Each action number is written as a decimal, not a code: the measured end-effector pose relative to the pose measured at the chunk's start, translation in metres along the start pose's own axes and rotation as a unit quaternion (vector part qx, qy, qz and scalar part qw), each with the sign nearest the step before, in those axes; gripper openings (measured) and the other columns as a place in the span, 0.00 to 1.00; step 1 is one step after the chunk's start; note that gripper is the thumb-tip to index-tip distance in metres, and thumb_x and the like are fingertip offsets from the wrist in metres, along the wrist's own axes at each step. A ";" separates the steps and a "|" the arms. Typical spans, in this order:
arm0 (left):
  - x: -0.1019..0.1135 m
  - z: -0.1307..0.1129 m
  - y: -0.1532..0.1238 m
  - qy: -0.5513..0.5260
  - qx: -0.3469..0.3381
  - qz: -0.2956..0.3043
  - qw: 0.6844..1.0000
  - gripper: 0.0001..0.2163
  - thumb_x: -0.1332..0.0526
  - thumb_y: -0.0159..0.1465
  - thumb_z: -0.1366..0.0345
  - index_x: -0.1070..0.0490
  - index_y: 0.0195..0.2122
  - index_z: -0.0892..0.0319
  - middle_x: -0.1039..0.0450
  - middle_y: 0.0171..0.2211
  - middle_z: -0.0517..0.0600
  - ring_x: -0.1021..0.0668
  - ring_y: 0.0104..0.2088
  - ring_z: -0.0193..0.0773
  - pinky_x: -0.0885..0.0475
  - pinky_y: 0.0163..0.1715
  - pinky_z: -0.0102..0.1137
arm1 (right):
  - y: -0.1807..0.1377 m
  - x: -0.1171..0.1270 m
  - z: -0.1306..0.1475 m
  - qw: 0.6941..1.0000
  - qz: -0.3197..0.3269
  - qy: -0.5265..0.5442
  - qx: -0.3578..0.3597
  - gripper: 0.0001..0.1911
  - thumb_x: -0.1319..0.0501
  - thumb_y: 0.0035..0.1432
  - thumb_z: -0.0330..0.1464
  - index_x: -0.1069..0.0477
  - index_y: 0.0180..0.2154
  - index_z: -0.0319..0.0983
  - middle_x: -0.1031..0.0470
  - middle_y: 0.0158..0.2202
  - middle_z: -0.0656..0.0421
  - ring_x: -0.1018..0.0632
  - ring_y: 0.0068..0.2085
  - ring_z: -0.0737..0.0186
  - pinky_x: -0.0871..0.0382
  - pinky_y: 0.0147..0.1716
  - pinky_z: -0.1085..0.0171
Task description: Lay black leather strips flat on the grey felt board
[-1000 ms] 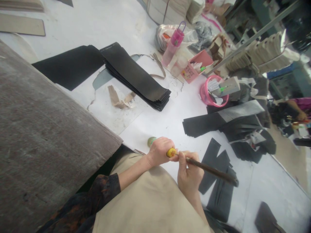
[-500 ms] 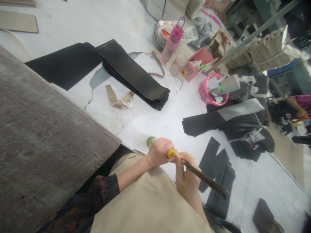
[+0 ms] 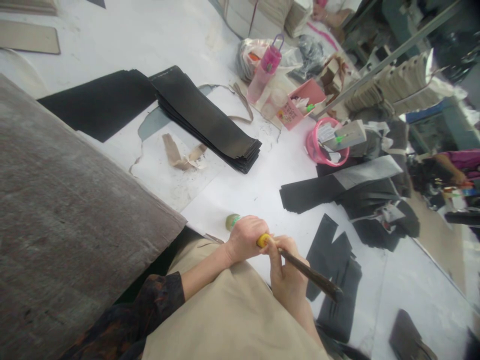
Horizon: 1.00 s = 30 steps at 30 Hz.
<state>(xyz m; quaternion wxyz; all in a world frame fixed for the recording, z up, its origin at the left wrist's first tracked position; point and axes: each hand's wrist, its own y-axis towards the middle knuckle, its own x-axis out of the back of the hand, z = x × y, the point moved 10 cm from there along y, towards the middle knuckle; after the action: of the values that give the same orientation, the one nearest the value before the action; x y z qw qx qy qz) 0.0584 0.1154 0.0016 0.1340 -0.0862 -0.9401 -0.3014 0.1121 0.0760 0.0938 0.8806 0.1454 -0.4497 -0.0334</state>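
Observation:
My left hand (image 3: 247, 237) is wrapped round a small bottle; its greenish end (image 3: 231, 222) sticks out on the left and a round yellow top (image 3: 263, 240) shows on the right. My right hand (image 3: 288, 272) is closed on a long dark brown stick-like tool (image 3: 313, 275), whose far end points to the lower right. Its thumb and fingers are right by the yellow top. Whether they touch it, I cannot tell. Both hands are held close in front of a beige apron (image 3: 232, 315), above the table edge.
Stacked black strips (image 3: 210, 120) lie on the white table (image 3: 240, 195). More black pieces (image 3: 333, 270) are at the right, near a pink basket (image 3: 309, 145), a pink box (image 3: 288, 112) and a pink bottle (image 3: 262, 72). A grey-brown board (image 3: 82, 210) fills the left. Another person's arm (image 3: 450, 167) shows far right.
The dark tool's far end has shifted slightly left and up. Both hands keep their hold almost in place. The view has moved a little.

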 end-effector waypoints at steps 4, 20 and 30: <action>0.002 -0.004 0.002 0.003 -0.011 -0.007 1.000 0.07 0.42 0.61 0.64 0.37 0.26 0.56 0.29 0.23 0.47 0.27 0.27 0.36 0.32 0.31 0.33 | 0.000 -0.002 0.000 1.000 0.006 -0.008 0.007 0.08 0.45 0.66 0.27 0.36 0.32 0.39 0.29 0.29 0.62 0.24 0.29 0.70 0.34 0.26 0.71; 0.006 -0.006 0.000 0.024 -0.005 -0.012 1.000 0.07 0.40 0.61 0.67 0.37 0.27 0.56 0.28 0.24 0.45 0.27 0.27 0.34 0.33 0.32 0.32 | -0.014 0.026 -0.008 0.992 -0.084 0.089 -0.041 0.07 0.44 0.66 0.25 0.33 0.34 0.40 0.26 0.30 0.63 0.23 0.33 0.69 0.29 0.35 0.69; 0.002 -0.002 -0.002 0.031 0.001 -0.003 1.000 0.08 0.41 0.62 0.63 0.37 0.27 0.56 0.28 0.24 0.46 0.27 0.27 0.35 0.32 0.32 0.33 | -0.014 0.013 -0.016 0.994 -0.063 0.071 -0.044 0.05 0.43 0.66 0.28 0.34 0.34 0.40 0.27 0.29 0.64 0.24 0.30 0.69 0.31 0.32 0.69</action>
<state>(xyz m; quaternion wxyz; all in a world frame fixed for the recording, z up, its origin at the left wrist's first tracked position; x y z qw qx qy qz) 0.0567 0.1126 0.0020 0.1620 -0.0738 -0.9361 -0.3034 0.1340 0.0641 0.0910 0.9121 0.1368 -0.3737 -0.0984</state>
